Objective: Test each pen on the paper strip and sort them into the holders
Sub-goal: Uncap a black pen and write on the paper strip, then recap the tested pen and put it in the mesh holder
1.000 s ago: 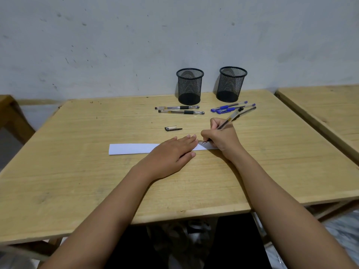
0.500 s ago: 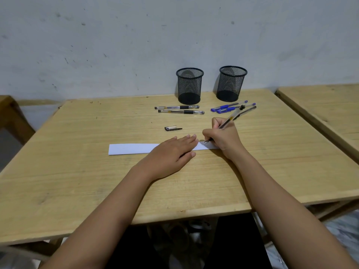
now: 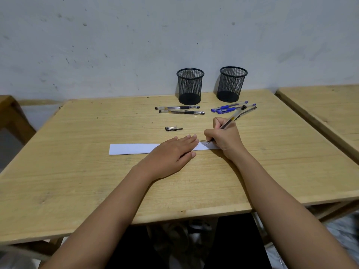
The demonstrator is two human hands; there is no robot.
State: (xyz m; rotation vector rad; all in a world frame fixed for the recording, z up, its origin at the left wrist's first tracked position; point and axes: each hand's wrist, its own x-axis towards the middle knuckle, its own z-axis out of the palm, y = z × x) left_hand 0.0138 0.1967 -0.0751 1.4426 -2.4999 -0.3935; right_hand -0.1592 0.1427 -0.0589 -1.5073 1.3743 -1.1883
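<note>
A white paper strip [image 3: 134, 149] lies across the middle of the wooden table [image 3: 77, 171]. My left hand [image 3: 171, 154] lies flat on the strip, fingers straight. My right hand [image 3: 223, 137] grips a clear black-ink pen [image 3: 234, 116] with its tip on the strip's right end. The pen's loose cap [image 3: 172, 128] lies behind the strip. Two black pens [image 3: 179, 110] lie in front of the left mesh holder [image 3: 190, 86]. Blue pens [image 3: 226, 108] and another black pen [image 3: 250, 109] lie near the right mesh holder [image 3: 232, 84].
Both holders stand at the table's far edge against a grey wall. A second wooden table [image 3: 326, 113] stands close on the right. A wooden piece [image 3: 11, 117] shows at the far left.
My right hand has shifted slightly right along the strip with the pen tip on the paper. The left hand stays flat on the strip.
</note>
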